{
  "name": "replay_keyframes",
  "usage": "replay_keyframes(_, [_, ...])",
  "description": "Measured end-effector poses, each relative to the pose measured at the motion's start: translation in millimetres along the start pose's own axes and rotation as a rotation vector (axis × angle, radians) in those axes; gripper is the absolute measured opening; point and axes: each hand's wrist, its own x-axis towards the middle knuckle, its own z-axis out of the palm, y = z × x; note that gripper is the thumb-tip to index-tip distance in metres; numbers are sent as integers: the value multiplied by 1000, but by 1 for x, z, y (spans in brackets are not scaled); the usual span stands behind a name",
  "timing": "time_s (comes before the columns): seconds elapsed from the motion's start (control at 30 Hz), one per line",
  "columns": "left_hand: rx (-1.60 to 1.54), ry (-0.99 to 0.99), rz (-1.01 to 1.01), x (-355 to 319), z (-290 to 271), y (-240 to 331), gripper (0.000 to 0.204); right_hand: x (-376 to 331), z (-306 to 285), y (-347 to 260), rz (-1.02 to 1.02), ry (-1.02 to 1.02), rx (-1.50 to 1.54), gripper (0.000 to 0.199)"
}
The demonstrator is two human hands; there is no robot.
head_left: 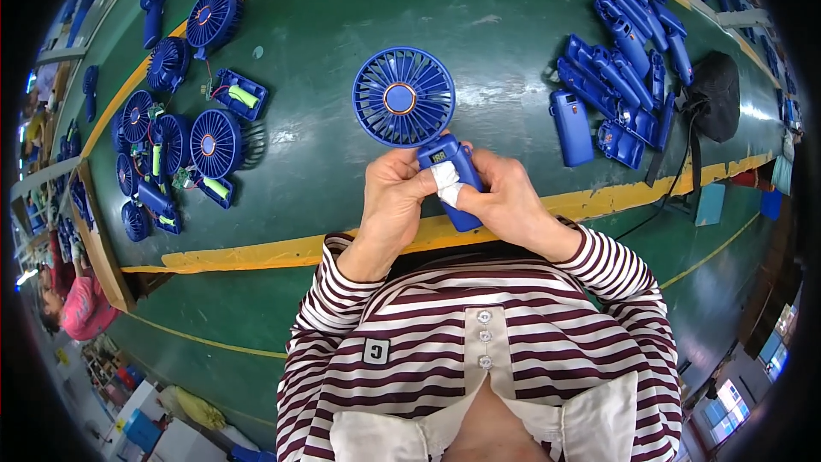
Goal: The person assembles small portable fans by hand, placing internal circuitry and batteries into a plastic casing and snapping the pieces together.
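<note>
Both hands hold one blue handheld fan (398,98) over the near edge of the green table. Its round slatted head points away from me, and its handle (463,219) comes down between my palms. My left hand (393,192) grips the handle from the left, thumb across its front. From the right, my right hand (509,197) closes round it, its thumb also on the front. White wrapping (445,181) covers the thumb tips. A small dark display (438,156) shows near the top of the handle. The fingers behind the handle are hidden.
Left on the table (325,205) lie several opened blue fans (214,144) with green batteries and loose wires. Blue handle shells (611,77) are piled at the right, beside a black bag (715,96). A person in pink (85,308) is at the far left.
</note>
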Motion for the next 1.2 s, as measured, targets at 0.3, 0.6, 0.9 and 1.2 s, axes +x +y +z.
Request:
replay_keyframes(0.3, [-10, 92, 49, 8, 6, -3, 38, 12, 0, 7, -45, 80, -21, 28])
replay_keyframes(0.6, [-158, -101, 10, 7, 11, 19, 36, 3, -20, -5, 20, -167, 498, 35])
replay_keyframes(0.9, [-16, -123, -35, 19, 16, 24, 38, 17, -90, -42, -213, -205, -295, 21])
replay_keyframes(1.2, [-6, -109, -97, 44, 13, 45, 41, 207, -285, -115, -279, 777, -936, 65])
